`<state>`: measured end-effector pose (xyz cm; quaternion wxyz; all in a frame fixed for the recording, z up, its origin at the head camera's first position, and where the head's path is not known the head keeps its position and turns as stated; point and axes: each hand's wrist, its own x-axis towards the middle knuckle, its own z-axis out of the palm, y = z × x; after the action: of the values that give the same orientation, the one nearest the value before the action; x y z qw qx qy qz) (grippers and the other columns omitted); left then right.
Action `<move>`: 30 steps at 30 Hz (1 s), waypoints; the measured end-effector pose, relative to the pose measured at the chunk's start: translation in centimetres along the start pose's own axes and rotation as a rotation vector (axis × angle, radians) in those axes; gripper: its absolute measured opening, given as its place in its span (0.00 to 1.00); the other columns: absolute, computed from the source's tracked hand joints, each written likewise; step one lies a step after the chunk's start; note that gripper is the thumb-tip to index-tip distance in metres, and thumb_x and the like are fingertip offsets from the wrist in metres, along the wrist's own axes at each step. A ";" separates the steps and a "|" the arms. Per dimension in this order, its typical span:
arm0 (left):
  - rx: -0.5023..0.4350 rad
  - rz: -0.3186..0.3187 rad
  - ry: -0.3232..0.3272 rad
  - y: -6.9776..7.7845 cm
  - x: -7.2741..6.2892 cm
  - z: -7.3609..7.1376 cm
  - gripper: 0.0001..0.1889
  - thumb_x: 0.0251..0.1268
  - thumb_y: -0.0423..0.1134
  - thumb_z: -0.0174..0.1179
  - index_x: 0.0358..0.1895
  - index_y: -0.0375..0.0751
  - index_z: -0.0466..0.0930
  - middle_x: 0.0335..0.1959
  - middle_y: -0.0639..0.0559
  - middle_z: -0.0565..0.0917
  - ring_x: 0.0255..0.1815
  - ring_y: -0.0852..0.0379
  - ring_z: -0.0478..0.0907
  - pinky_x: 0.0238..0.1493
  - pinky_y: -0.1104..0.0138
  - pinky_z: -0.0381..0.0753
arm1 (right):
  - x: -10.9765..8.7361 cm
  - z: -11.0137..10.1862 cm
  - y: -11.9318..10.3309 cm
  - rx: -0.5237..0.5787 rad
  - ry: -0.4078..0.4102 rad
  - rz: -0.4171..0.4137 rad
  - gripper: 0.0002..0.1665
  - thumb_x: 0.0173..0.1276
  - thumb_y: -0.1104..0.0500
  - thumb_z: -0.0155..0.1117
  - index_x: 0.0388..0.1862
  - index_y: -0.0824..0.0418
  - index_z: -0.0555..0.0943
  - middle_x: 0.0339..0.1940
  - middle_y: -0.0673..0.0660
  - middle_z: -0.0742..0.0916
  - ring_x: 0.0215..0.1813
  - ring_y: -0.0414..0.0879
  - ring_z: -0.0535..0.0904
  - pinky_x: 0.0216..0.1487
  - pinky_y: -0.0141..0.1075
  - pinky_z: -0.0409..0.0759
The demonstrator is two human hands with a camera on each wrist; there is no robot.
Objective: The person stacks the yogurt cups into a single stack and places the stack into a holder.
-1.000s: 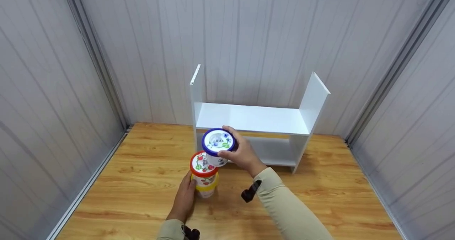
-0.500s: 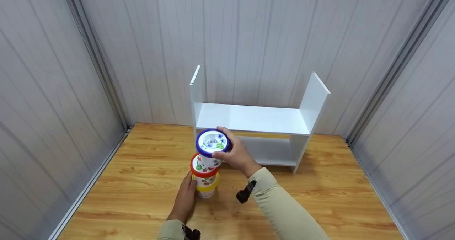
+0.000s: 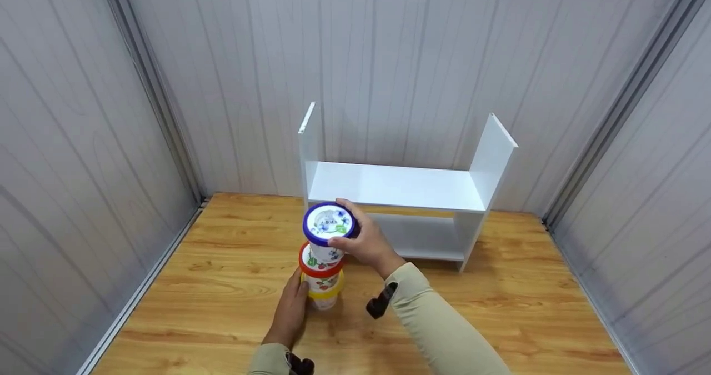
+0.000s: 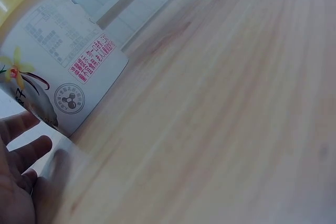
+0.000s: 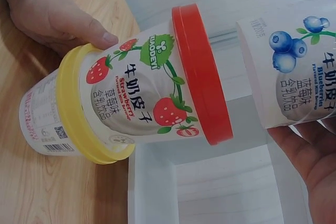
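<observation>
The blue cup (image 3: 329, 225) is held in the air by the right hand (image 3: 369, 246), its right side gripped between thumb and fingers. It is held upright, lid up, just above the red cup (image 5: 149, 90); in the right wrist view a narrow gap is seen between its base and the red lid. Blueberries are printed on its side, strawberries on the red cup's. The red cup is stacked on the yellow cup (image 4: 52, 51), which is stood on the wood (image 3: 222, 286), left of centre and near the front of the shelf (image 3: 394, 189). The stack is flanked on its left by the left hand (image 3: 290, 305): its fingers are spread loosely, the thumb tip is laid against the red cup just above the yellow lid, and how firmly they are pressed cannot be told. The white shelf is set at the far side, before the pale wall (image 3: 400, 58), its two side panels raised above the upper board. Both arms are covered by beige sleeves (image 3: 430, 314), and a black device (image 3: 382, 300) is worn at each wrist
</observation>
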<state>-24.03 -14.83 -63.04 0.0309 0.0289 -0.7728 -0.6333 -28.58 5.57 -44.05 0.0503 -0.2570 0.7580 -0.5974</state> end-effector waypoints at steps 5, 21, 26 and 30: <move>-0.010 0.070 -0.001 0.1 0.1 0.2 0.35 0.77 0.66 0.40 0.81 0.59 0.53 0.79 0.49 0.61 0.80 0.43 0.54 0.77 0.39 0.48 | 0.1 0.1 0.2 0.009 0.002 -0.001 0.56 0.55 0.38 0.79 0.80 0.43 0.61 0.70 0.54 0.75 0.68 0.53 0.74 0.63 0.51 0.79; -0.042 0.031 -0.007 0.1 0.2 0.2 0.38 0.72 0.72 0.40 0.81 0.62 0.54 0.79 0.52 0.62 0.80 0.45 0.54 0.77 0.40 0.47 | 0.3 0.7 0.8 0.028 -0.015 0.017 0.52 0.57 0.40 0.79 0.78 0.38 0.63 0.70 0.53 0.75 0.69 0.52 0.73 0.64 0.53 0.78; -0.017 0.021 -0.004 0.2 0.0 0.1 0.39 0.72 0.73 0.39 0.81 0.63 0.53 0.79 0.52 0.61 0.81 0.45 0.52 0.77 0.40 0.46 | 0.5 0.8 0.8 0.011 -0.015 0.026 0.54 0.56 0.39 0.79 0.79 0.39 0.62 0.70 0.53 0.75 0.69 0.53 0.73 0.64 0.54 0.77; -0.017 0.039 -0.004 0.1 0.0 0.0 0.36 0.76 0.68 0.39 0.81 0.61 0.53 0.79 0.50 0.61 0.81 0.44 0.52 0.77 0.40 0.46 | 0.5 1.0 0.9 0.009 -0.018 0.015 0.55 0.56 0.39 0.79 0.79 0.41 0.62 0.70 0.54 0.75 0.69 0.53 0.73 0.64 0.54 0.77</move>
<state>-24.04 -14.76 -62.94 0.0418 0.0121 -0.7679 -0.6390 -28.89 4.63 -45.05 0.0628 -0.2565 0.7566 -0.5982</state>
